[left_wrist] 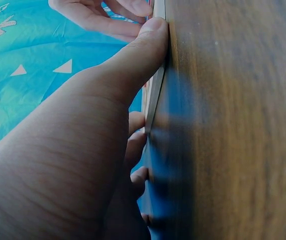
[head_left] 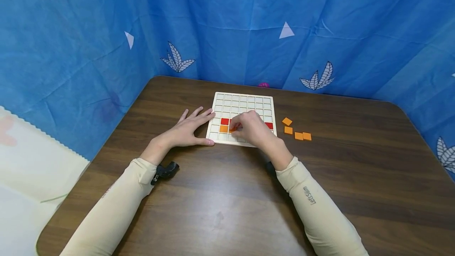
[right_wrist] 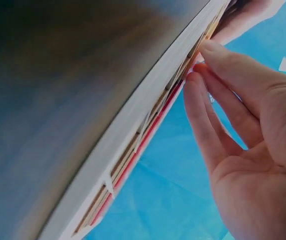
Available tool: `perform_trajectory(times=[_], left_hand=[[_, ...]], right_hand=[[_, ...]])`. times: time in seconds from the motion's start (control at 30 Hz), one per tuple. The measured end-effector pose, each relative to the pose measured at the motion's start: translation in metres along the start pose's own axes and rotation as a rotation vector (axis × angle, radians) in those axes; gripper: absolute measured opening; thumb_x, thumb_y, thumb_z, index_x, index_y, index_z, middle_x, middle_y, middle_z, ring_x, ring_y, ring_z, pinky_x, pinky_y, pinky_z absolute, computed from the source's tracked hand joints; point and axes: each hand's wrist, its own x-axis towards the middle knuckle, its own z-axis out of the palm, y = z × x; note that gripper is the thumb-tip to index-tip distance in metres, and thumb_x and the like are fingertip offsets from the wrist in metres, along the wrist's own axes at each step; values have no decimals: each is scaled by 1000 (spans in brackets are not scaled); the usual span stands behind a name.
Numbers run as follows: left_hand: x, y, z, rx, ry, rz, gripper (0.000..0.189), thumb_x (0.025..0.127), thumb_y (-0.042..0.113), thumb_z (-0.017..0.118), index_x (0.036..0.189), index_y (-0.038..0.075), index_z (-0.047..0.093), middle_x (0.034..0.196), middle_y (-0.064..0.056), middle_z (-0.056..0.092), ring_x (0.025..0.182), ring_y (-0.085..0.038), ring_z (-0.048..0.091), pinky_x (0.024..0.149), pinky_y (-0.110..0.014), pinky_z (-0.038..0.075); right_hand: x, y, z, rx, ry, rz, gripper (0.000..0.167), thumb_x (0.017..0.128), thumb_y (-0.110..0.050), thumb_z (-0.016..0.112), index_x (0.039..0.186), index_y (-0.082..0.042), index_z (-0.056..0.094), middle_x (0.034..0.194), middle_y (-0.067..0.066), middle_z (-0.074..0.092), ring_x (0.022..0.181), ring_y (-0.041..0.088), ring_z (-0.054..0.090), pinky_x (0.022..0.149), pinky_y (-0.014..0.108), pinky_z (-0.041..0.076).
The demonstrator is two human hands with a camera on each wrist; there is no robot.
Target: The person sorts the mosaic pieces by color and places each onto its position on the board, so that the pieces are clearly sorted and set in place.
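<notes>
A pale square grid board [head_left: 245,98] lies on the table, with a row of red tiles [head_left: 269,125] partly hidden by the right hand. Below the row's left end sits an orange tile [head_left: 223,128] in a cell. Beside it, my right hand [head_left: 254,129] pinches another orange tile [head_left: 232,130] between thumb and fingers, low over the grid. My left hand [head_left: 186,129] spreads its fingers along the board's left side, thumb touching the near corner. In the left wrist view that thumb [left_wrist: 153,40] rests on the board's edge.
Several loose orange tiles [head_left: 288,130] lie on the brown wooden table [head_left: 220,200], right of the board. A blue curtain [head_left: 227,31] hangs behind the table's far edge. Black wrist straps are on the arms.
</notes>
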Motion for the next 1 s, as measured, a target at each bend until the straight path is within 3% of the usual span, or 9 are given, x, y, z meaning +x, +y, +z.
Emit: perform_trajectory(times=[0.2,0.37,0.53,0.7,0.83,1.0], left_hand=[[0,0,0,-1,5,1,104,88,66,76,170,23,26,178,0,18,165,-33,5,127,-68,-6],[-2,1,1,-7,5,-1,105,88,66,76,170,23,26,178,0,17,165,-33,5,128,-67,-6],[-1,1,3,-9,3,-3,106,87,67,76,170,24,25,178,0,17,165,-33,4,127,-67,-7],[2,1,2,-9,-5,5,106,87,68,76,170,24,25,178,1,16,166,-33,3,127,-67,-7],[3,1,1,6,-6,8,106,87,68,75,170,25,24,178,1,16,166,-33,3,127,-68,-7],[0,2,1,0,-10,-2,107,86,69,76,170,25,25,178,1,16,166,-32,2,128,-67,-7]], right_hand=[[-11,8,-9,-3,39,39,7,87,-11,87,93,-11,83,88,1,79,85,21,69,81,36,58],[-27,26,-22,-12,67,91,14,87,-14,88,99,-9,83,92,4,79,84,24,67,78,35,56],[-51,53,-42,-29,103,117,19,86,-10,88,104,-6,83,100,10,80,87,27,71,81,41,60],[-84,81,-61,-36,138,215,22,87,-6,87,108,-4,81,105,15,79,90,29,73,79,46,63],[-103,94,-70,-28,123,309,25,88,-8,86,112,-3,80,107,16,79,90,29,72,76,45,64],[-109,100,-74,-26,69,353,27,90,-10,85,115,-4,79,110,16,77,95,31,68,87,50,61]])
